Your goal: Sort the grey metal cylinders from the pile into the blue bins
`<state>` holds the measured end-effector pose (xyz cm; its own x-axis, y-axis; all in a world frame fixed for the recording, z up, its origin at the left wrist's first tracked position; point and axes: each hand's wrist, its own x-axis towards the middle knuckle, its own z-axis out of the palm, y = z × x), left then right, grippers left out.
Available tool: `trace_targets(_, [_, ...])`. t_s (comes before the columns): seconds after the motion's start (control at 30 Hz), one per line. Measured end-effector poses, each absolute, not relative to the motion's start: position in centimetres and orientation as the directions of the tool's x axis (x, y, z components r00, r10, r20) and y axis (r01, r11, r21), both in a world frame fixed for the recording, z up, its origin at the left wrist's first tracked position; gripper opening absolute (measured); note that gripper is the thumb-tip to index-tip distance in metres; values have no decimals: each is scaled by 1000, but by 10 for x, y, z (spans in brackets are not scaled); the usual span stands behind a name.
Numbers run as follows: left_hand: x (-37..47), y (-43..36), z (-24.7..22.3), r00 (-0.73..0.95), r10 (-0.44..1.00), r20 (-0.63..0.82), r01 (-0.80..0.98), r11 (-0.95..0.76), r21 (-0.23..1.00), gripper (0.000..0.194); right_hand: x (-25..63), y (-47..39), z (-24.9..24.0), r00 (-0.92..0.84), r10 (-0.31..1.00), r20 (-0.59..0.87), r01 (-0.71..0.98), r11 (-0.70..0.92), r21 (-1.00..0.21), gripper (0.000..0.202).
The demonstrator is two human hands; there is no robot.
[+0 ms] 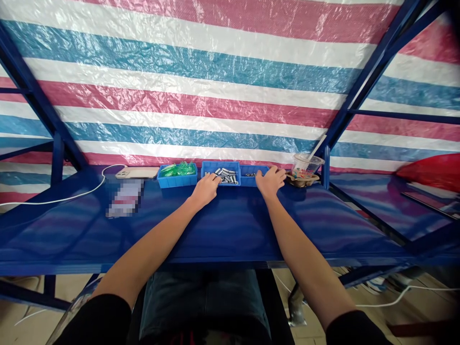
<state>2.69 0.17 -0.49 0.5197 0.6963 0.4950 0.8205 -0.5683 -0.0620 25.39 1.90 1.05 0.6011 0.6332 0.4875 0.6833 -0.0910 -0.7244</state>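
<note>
My left hand (206, 190) is at the front left corner of the middle blue bin (220, 166), its fingers bent together over the rim. Short silver metal tubes (226, 175) lie loose in that bin, right beside my fingertips; whatever they pinch is hidden. Over the right end of the right-hand blue bin (247, 181) is my right hand (272, 182), fingers apart and thumb toward the bin's inside. Small metal parts (250, 175) show in it, too small to name. To the left, another blue bin (178, 181) holds green plastic pieces (179, 169).
A plastic cup (305, 165) with a straw stands in a brown carton holder (304, 179) right of the bins. Two phones (138, 172) (125, 197) and a white cable (72, 202) lie left on the blue table (230, 235). Blue frame bars and a striped sheet (215, 72) rise behind.
</note>
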Motion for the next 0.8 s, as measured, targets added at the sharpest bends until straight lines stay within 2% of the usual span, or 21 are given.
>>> trace_targets(0.13, [28,-4,0,506,714,484,820,-573,-13,17,226,11,20,346,697,629,802,129,-584,39])
trace_targets(0.3, [25,-7,6,512,732,450,811,-584,28,18,197,9,13,31,758,652,818,355,-453,38])
trace_targets(0.53, [21,-7,8,537,741,404,792,-608,63,19,205,11,11,66,771,633,845,294,-446,54])
trace_targets(0.7, [19,-5,8,542,747,385,785,-614,86,19,208,8,8,27,830,557,858,266,-439,57])
trace_targets(0.8, [16,-3,6,540,759,363,787,-609,103,17,206,2,8,33,844,536,856,253,-451,52])
